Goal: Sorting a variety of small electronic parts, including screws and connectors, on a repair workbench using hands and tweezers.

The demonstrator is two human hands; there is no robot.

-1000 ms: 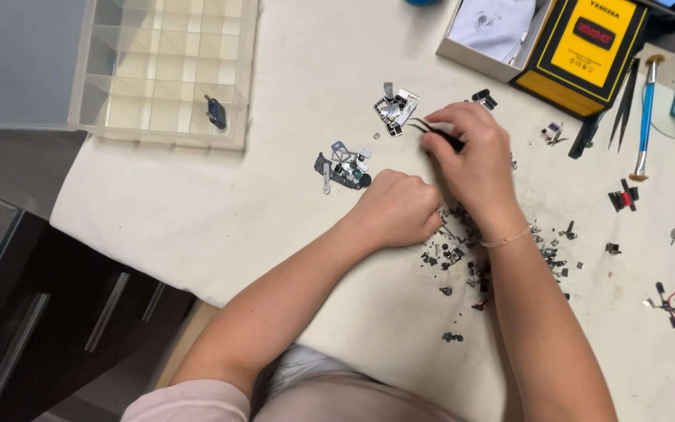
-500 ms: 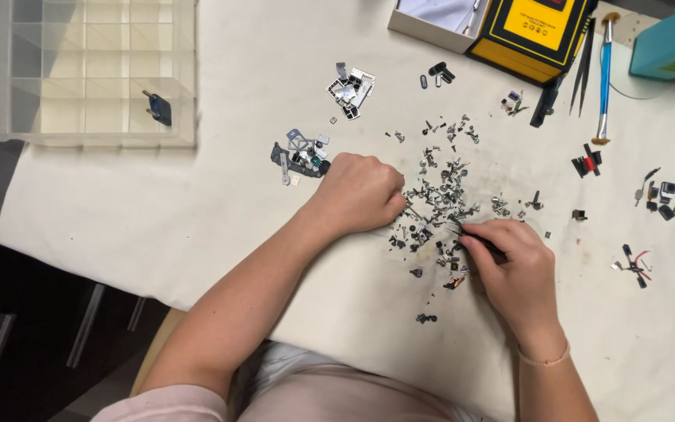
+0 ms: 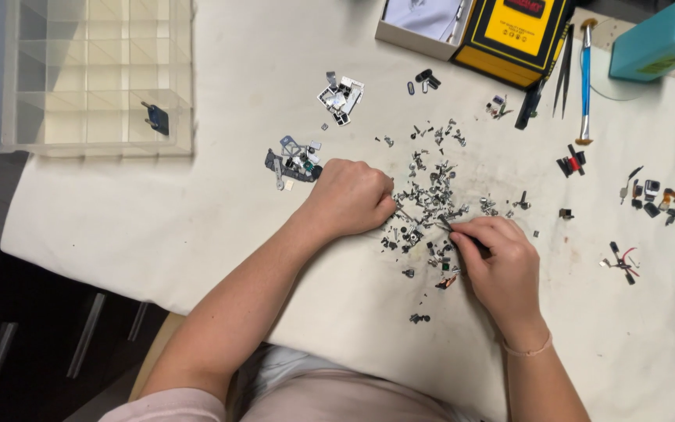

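Head view: white cloth (image 3: 220, 234) covers my table, a clear compartment box (image 3: 99, 74) at its far left corner. My left hand (image 3: 349, 195) rests clenched beside the pile of small metal parts (image 3: 431, 195). My right hand (image 3: 501, 266) pinches dark tweezers (image 3: 458, 233), tips in that pile.

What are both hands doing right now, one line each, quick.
Left hand: closed in a loose fist, resting on the white cloth beside the pile of tiny metal parts; holding nothing visible.
Right hand: closed on thin dark tweezers.
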